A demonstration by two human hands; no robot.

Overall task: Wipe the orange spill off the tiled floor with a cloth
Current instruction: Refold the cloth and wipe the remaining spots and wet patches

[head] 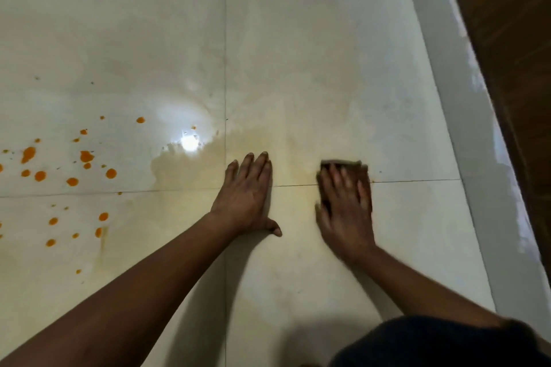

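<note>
The right hand (346, 202), blurred, presses flat with straight fingers on a brown cloth (340, 163) on the tiled floor (298, 39). Just left of the cloth, the left hand (247, 197) lies flat, thumb spread. Orange spill (86, 155) drops lie well left of the cloth.

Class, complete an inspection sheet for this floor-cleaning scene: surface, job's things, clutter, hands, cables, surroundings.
Surface: pale glossy tiled floor, with a yellowish wet smear in the middle.
Job's things: orange drops scattered at left, unwiped; dark cloth under the right hand.
Clutter: nothing seen.
Hands: left hand flat on the floor, fingers straight; right hand pressing the cloth, blurred.
Cables: nothing seen.
Surroundings: white ledge and dark wooden panel at right.
</note>
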